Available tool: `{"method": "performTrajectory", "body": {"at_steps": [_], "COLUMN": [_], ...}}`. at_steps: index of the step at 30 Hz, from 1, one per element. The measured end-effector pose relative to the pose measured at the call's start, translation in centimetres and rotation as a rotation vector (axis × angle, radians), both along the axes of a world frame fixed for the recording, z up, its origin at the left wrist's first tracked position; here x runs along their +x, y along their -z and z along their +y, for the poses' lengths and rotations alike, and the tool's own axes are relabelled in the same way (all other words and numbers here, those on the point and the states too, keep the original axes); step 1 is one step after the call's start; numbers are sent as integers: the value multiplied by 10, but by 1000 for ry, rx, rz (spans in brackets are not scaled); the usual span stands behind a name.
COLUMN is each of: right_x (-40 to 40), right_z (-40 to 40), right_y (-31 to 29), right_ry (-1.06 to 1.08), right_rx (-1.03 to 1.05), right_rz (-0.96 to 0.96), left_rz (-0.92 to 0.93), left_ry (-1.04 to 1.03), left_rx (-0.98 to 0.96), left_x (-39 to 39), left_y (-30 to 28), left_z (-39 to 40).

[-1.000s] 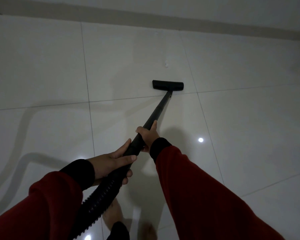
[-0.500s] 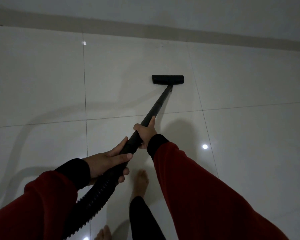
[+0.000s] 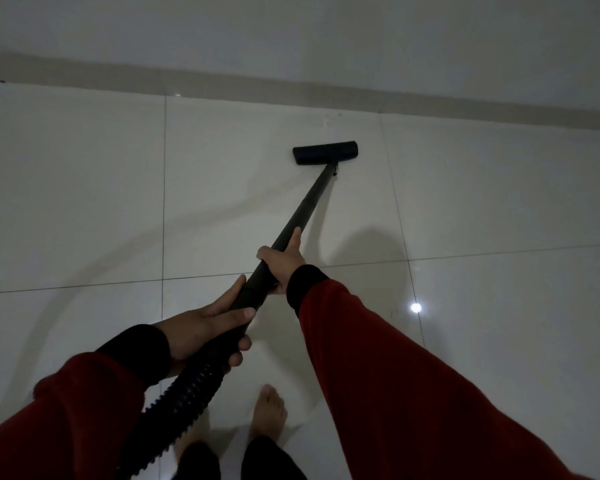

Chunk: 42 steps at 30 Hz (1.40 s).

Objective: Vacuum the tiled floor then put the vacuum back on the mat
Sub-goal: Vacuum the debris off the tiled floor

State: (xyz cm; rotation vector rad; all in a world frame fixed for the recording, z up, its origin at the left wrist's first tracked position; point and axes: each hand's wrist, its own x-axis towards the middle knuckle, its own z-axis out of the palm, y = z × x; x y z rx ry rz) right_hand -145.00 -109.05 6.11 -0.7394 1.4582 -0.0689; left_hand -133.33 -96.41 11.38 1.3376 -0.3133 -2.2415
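Observation:
A black vacuum wand (image 3: 307,204) slants from my hands up to a flat black floor head (image 3: 325,152), which rests on the glossy white tiled floor (image 3: 84,202) a short way before the wall. My right hand (image 3: 283,263) is wrapped around the wand's middle, thumb pointing along it. My left hand (image 3: 205,325) grips the lower end where the ribbed black hose (image 3: 177,403) joins it. The hose runs down past my left sleeve and out of view. No mat and no vacuum body are in sight.
A grey skirting strip (image 3: 430,103) and pale wall (image 3: 291,32) close the floor at the top. My bare foot (image 3: 267,414) stands on the tile below my hands. A bright light reflection (image 3: 415,307) shows on the tile at right.
The floor head has slid forward toward the wall, and I have stepped after it. Both hands keep the same grip on the wand.

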Motion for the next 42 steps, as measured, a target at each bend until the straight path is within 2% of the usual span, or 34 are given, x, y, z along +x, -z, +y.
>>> {"method": "performTrajectory", "body": {"at_steps": [13, 22, 32, 42], "right_x": [77, 119, 94, 58], "right_z": [-90, -126, -166, -144], "right_y": [17, 10, 0, -3], "right_ry": [83, 208, 211, 168], "right_rx": [-30, -104, -116, -89], "right_rz": [-12, -25, 56, 93], "left_rz": [-6, 6, 52, 69], "left_ry": [25, 81, 90, 86], "left_rx": [-7, -19, -21, 6], "left_x": [78, 127, 107, 70], "left_y": [19, 8, 10, 11], "left_z": [-93, -143, -185, -163]}}
